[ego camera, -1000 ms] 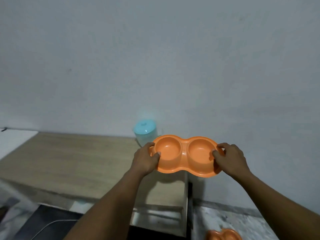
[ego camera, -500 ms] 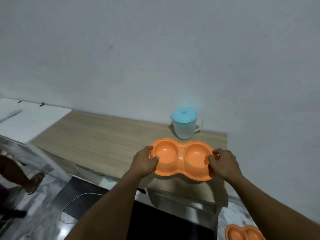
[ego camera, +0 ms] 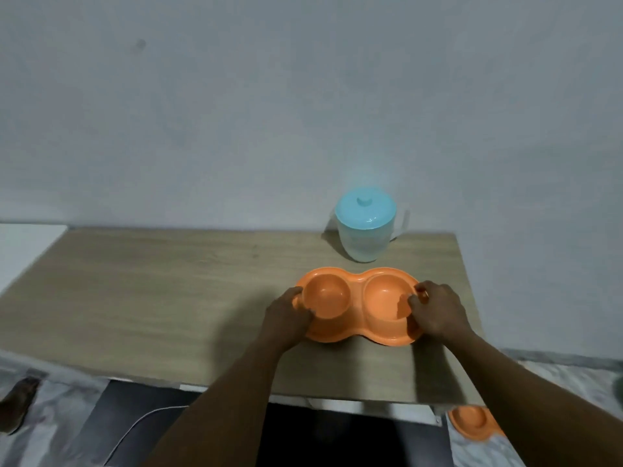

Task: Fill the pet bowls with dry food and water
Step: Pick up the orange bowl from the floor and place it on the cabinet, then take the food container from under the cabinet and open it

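Note:
An orange double pet bowl [ego camera: 359, 301] with two empty round wells rests on the right part of a wooden table [ego camera: 161, 291]. My left hand [ego camera: 286, 318] grips its left end, thumb on the rim. My right hand [ego camera: 438, 311] grips its right end, fingers curled over the edge. Just behind the bowl stands a pale jug with a turquoise lid [ego camera: 365, 229], close to the wall.
A second orange pet bowl [ego camera: 472, 423] lies on the floor below the table's right front corner. A white surface [ego camera: 23, 244] adjoins the table on the left. A cable [ego camera: 135, 433] runs over a dark mat under the table.
Both hands have carried the orange bowl from the air down onto the table in front of the jug. My view has tilted down toward the tabletop.

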Available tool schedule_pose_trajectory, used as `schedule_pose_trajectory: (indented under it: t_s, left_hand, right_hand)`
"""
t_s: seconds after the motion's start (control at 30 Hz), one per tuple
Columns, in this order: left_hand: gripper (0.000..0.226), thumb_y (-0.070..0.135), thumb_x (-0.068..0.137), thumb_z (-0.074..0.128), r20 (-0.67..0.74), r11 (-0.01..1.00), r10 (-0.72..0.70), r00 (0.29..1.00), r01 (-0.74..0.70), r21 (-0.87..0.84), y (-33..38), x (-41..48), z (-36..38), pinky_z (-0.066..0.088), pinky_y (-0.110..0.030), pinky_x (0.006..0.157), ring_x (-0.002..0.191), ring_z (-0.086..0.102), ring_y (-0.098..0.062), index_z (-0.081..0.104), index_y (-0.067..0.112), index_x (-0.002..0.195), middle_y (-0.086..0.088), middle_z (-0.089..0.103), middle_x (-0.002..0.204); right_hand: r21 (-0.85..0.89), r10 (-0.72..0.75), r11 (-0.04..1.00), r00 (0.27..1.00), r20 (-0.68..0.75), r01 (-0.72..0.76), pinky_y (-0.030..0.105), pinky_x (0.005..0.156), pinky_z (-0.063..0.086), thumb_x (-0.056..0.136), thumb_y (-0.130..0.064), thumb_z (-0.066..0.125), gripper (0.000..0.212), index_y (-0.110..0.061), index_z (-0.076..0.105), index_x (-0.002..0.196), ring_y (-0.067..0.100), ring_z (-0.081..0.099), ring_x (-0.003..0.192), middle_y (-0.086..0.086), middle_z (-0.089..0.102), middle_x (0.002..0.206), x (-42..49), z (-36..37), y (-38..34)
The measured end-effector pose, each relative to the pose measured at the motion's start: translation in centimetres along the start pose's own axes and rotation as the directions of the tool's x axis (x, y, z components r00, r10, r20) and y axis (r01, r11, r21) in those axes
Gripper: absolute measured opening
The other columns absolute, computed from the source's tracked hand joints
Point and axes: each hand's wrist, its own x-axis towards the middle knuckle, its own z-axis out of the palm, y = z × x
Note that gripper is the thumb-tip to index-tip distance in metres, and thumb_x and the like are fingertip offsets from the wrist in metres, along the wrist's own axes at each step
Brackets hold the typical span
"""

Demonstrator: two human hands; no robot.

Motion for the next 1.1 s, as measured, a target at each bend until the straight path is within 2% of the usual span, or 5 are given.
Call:
schedule_pose_trajectory:
  t_s: [0.2, 0.33, 0.6, 0.87, 1.1]
  left_hand:
    - [0.082, 0.057, 0.07, 0.064, 0.125, 0.996, 0.05, 0.991, -0.059, 0.068, -2.9, 4.4, -0.9, 0.042, -0.034, 0.102, 0.127, 0.053, -0.029, 0.045, 0.025, 0.143, -0.01, 0.056, 0.139]
    - [0.072, 0.045, 0.084, 0.07, 0.152, 0.989, 0.112, 0.982, -0.126, 0.084, -4.1, 5.5, -0.9, 0.039, -0.032, 0.101, 0.128, 0.051, -0.028, 0.041, 0.021, 0.146, -0.01, 0.053, 0.141]
    - [0.074, 0.041, 0.083, 0.069, 0.105, 0.969, 0.195, 0.975, -0.208, 0.135, -4.0, 2.5, -1.2, 0.043, -0.04, 0.102, 0.121, 0.05, -0.035, 0.036, 0.02, 0.145, -0.018, 0.047, 0.13]
    - [0.064, 0.035, 0.085, 0.066, -0.078, 0.965, 0.252, 0.965, -0.244, 0.102, -4.0, -6.9, 1.5, 0.046, -0.043, 0.098, 0.117, 0.055, -0.033, 0.043, 0.016, 0.141, -0.014, 0.049, 0.124]
    - [0.058, 0.035, 0.088, 0.065, 0.0, 0.983, 0.174, 0.985, -0.174, 0.059, -7.0, -17.4, 9.7, 0.043, -0.036, 0.101, 0.122, 0.05, -0.028, 0.046, 0.014, 0.139, -0.013, 0.048, 0.133]
  right_hand:
    - [-0.036, 0.076, 0.996, 0.991, -0.111, -0.081, 0.047, 0.091, 0.05, 0.1, -0.039, 0.05, 0.045, -0.012, 0.058, 0.136, 0.042, 0.057, 0.113, 0.022, 0.062, 0.122, 0.1, 3.2, -1.4]
    - [-0.063, 0.133, 0.989, 0.989, -0.069, -0.137, 0.051, 0.097, 0.047, 0.1, -0.05, 0.043, 0.056, -0.013, 0.051, 0.141, 0.046, 0.053, 0.12, 0.024, 0.059, 0.13, -0.8, 3.3, -1.9]
    - [-0.131, 0.087, 0.986, 0.988, -0.124, -0.103, 0.053, 0.096, 0.048, 0.096, -0.041, 0.055, 0.05, -0.014, 0.049, 0.138, 0.039, 0.048, 0.125, 0.02, 0.05, 0.136, -5.8, 1.2, -3.2]
    - [-0.069, -0.134, 0.99, 0.984, -0.115, 0.127, 0.037, 0.074, 0.049, 0.093, -0.027, 0.059, 0.019, -0.014, 0.066, 0.105, 0.029, 0.062, 0.092, 0.009, 0.068, 0.097, -14.3, 0.3, -0.5]
    - [0.031, -0.065, 0.998, 0.996, 0.057, 0.063, 0.033, 0.069, 0.047, 0.088, -0.023, 0.058, 0.007, -0.022, 0.064, 0.085, 0.027, 0.065, 0.083, -0.004, 0.066, 0.074, -22.3, 2.2, 7.2]
